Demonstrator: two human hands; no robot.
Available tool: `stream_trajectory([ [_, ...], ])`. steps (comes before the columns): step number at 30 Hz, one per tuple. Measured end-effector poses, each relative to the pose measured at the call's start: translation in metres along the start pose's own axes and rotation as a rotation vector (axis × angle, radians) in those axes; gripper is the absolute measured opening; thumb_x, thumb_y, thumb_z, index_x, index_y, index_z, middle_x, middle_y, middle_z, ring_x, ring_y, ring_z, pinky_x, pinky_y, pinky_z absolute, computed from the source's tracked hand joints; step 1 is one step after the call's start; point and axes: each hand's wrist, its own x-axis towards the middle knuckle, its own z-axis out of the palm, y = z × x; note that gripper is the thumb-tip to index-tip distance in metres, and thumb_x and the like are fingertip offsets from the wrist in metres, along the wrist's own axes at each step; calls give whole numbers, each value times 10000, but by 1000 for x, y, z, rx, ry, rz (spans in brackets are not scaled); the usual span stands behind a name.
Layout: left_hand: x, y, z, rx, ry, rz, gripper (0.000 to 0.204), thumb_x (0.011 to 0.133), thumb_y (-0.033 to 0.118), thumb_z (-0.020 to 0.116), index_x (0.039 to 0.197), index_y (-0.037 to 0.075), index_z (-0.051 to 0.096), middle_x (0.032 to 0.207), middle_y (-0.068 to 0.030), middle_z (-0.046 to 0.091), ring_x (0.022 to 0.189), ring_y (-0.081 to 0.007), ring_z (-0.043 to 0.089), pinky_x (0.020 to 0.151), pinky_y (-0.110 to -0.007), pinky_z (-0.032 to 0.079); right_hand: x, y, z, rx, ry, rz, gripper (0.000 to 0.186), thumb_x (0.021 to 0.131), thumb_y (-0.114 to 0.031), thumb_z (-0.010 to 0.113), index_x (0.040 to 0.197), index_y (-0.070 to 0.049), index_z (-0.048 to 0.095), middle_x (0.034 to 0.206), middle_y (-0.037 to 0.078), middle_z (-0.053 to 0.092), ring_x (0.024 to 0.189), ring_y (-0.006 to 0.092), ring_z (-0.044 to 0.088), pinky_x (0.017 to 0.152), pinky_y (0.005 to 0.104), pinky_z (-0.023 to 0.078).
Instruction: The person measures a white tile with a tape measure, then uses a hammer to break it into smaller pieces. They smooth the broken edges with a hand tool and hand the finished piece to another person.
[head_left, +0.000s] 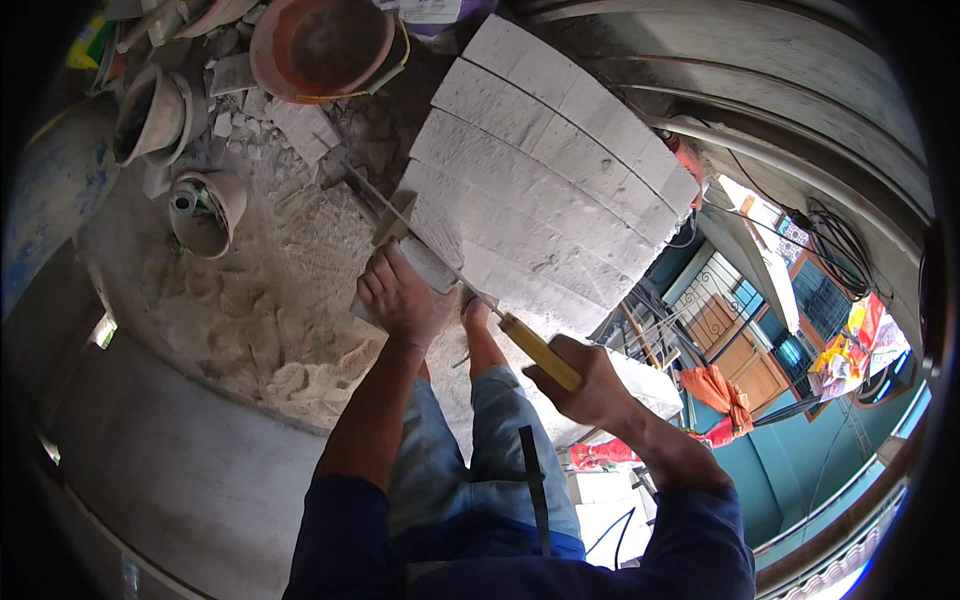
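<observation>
My right hand (590,388) is closed around the yellow handle of a saw (540,352). The saw's long, narrow blade reaches away to the upper left and is seen nearly edge-on, so its teeth cannot be made out. It lies along a small pale block (428,266) in front of my legs. My left hand (403,297) grips this block from the left, fingers bent over its top close to the blade. Just right of the block rises a large stack of pale grey blocks (540,160).
Broken block pieces (300,125) and pale dust cover the ground at left. An orange-brown basin (262,60) stands at the far side, near stacked buckets (150,120) and a small pail (235,205) with things inside. Coiled black cables (840,245) and an orange cloth (717,390) hang at right.
</observation>
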Motion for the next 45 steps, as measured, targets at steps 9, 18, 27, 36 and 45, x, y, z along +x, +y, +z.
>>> stream_trajectory([
  [9, 3, 1, 3, 7, -31, -62, 1148, 547, 484, 909, 1418, -28, 364, 1295, -190, 465, 1227, -369, 442, 1089, -493, 306, -9, 12, 0, -72, -30, 18, 215, 876, -201, 740, 987, -46, 640, 764, 183, 680, 731, 404, 698, 641, 432, 562],
  [18, 1, 4, -8, -14, -56, -45, 1089, 555, 406, 911, 1413, -10, 385, 1307, -209, 487, 1238, -399, 457, 1074, -511, 327, 58, 22, 20, -2, -27, 43, 278, 895, -227, 739, 1053, -25, 633, 824, 235, 687, 795, 444, 692, 686, 448, 557],
  [27, 0, 5, -2, 25, -111, -63, 1180, 535, 469, 932, 1432, -29, 349, 1326, -202, 464, 1236, -372, 460, 1078, -513, 328, 85, 21, 25, -5, -53, 98, 309, 910, -293, 735, 1064, -38, 653, 795, 234, 688, 770, 438, 692, 670, 446, 550],
  [36, -2, 5, -5, -12, -118, -64, 1111, 555, 438, 917, 1408, -17, 369, 1312, -206, 470, 1247, -389, 446, 1096, -515, 308, 37, 9, 0, 151, -3, -64, 243, 866, -131, 795, 826, 8, 600, 674, 114, 588, 575, 175, 553, 540, 356, 427],
  [45, 4, 6, -6, -8, -58, -63, 1086, 562, 394, 910, 1418, -14, 381, 1301, -220, 494, 1251, -401, 452, 1093, -513, 313, 9, 30, -5, 54, -45, -33, 226, 879, -184, 772, 988, -18, 665, 760, 157, 683, 698, 317, 706, 646, 365, 538],
])
